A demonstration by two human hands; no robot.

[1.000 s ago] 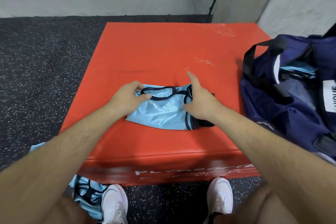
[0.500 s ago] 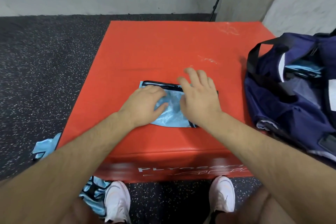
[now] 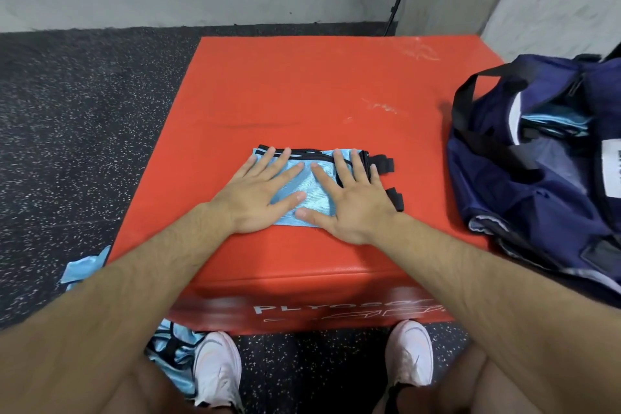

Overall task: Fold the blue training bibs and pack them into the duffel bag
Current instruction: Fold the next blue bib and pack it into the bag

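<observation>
Blue bib [image 3: 316, 198] under left hand [image 3: 250, 200], right hand [image 3: 356, 208]; bag [image 3: 537, 198] perhaps overhanging box [image 3: 302, 94].

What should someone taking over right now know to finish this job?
Hands: the left hand and right hand both lie flat, fingers straight, pressing the folded bib onto the red box.
The bag sits open at the box's right edge, with blue bibs showing inside.
Done: this bib is folded.
Left: put it in the bag, then fold and pack the loose bibs on the floor by the left shoe.
</observation>
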